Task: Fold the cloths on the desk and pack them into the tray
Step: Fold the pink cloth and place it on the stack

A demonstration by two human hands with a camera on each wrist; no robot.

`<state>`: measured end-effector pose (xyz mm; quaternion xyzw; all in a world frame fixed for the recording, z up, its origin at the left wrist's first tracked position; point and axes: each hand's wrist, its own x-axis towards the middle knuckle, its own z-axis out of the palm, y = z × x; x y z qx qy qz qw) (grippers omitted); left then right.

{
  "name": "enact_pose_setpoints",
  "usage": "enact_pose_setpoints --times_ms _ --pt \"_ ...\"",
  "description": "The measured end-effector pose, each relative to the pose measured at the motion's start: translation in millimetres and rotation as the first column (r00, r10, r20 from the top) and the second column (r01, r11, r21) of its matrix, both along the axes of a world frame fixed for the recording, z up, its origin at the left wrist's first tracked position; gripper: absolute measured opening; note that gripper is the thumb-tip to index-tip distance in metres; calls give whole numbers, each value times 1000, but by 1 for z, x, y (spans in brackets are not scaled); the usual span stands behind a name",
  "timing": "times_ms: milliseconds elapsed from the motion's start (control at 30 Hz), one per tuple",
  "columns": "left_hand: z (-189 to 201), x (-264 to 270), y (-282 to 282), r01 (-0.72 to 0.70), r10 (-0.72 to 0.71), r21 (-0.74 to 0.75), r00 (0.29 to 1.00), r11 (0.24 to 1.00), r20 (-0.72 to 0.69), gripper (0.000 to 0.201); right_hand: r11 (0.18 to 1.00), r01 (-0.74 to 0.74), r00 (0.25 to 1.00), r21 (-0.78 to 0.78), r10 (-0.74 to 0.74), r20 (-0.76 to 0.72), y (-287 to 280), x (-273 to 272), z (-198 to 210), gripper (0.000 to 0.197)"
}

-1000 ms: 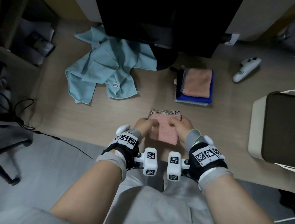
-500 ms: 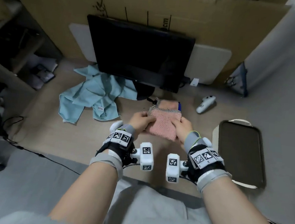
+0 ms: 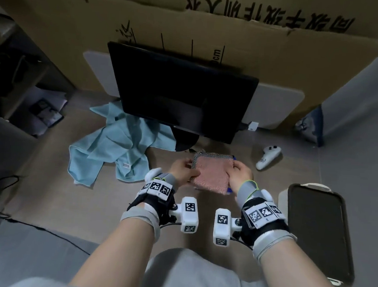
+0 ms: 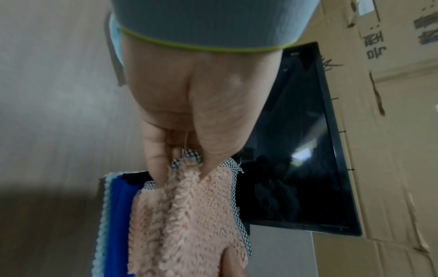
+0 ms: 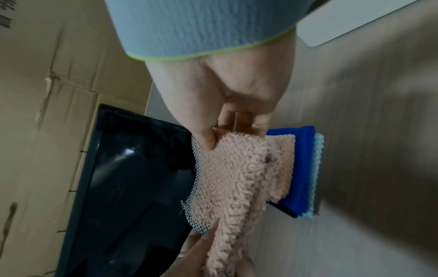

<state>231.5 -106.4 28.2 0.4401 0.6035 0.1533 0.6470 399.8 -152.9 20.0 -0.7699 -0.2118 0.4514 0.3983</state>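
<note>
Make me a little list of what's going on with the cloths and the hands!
held cloth: folded pink cloth
left hand: pinches its left edge
right hand: pinches its right edge
under it: folded stack with blue cloth
unfolded: light blue cloth, crumpled on desk
tray: dark, on the right, no cloths inside

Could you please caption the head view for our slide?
Both hands hold a folded fluffy pink cloth above the wooden desk.

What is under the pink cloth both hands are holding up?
Below the pink cloth, held by the left hand and right hand, lies a folded stack: another pink cloth, then blue and pale blue layers. Its middle is covered.
</note>
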Motion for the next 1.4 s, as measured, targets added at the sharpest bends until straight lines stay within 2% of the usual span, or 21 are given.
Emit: enact_pose_setpoints --times_ms 100,200,300,400,533,633,733,833,967,1033,1100,1167,1233,1300,1400 --pt "-10 5 26 67 -68 -11 996 998 -59 43 999 30 999 -36 -28 36 25 6 -7 25" --pt "-22 4 35 111 -117 -104 992 988 -56 27 993 20 999 -113 -16 36 32 8 -19 25" --pt "-42 5 38 85 -95 -210 995 974 -35 24 976 -39 999 -215 42 10 31 8 -37 30" --pt "-58 11 44 73 -77 -265 997 962 -6 20 961 -11 1000 -277 11 -4 36 11 -54 35" --pt "-69 20 64 36 -42 -209 999 977 -22 6 955 77 997 -288 -74 20 57 20 -61 33" --pt "-73 29 73 59 -67 -191 997 980 -35 9 954 97 994 -285 -78 77 67 27 -62 27" --pt "-79 42 79 80 -105 -240 990 968 -95 12 926 108 990 -361 -70 119 69 32 -70 27" --pt "-89 45 77 96 -121 -176 983 980 -137 15 910 160 982 -383 -110 151 67 34 -68 20" --pt "-96 46 82 33 -55 -94 970 995 -237 16 927 269 958 -263 -229 171 66 33 -65 14" --pt "-89 44 87 -15 13 -5 953 1000 -304 14 942 271 953 -200 -233 191 69 34 -59 13" --pt "-81 43 89 -23 17 -31 984 999 -175 18 959 165 979 -231 -131 154 75 36 -54 3" --pt "-71 46 82 2 0 -193 1000 981 8 11 955 70 997 -288 -61 39 77 32 -51 15" --pt "-65 54 74 77 -41 -341 993 937 111 14 941 43 990 -336 -84 -109 75 28 -53 24" --pt "-71 60 66 113 -81 -388 992 915 100 28 931 46 974 -363 -122 -189 70 24 -62 25" --pt "-82 60 58 85 -54 -401 995 912 89 44 920 56 939 -387 -180 -292 67 25 -65 32"
